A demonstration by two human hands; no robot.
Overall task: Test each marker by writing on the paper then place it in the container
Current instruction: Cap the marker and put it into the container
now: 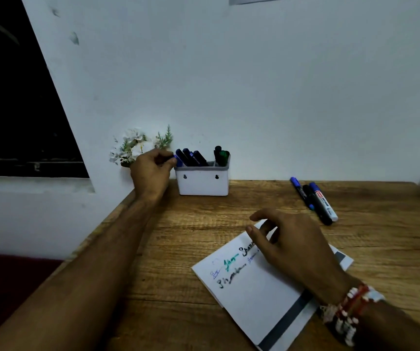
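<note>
Wooden worktop point(178, 236), grain running side to side. A white container point(202, 182) stands upright at the rear left. A sheet of paper point(252, 287) bearing handwriting lies skewed at the front. Three markers point(315, 201) lie side by side at the rear right, well apart from both.

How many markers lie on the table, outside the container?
3, side by side on the right of the table, beyond the paper: a thin blue marker, a black marker, a white-bodied marker. Another might hide beneath them.
</note>
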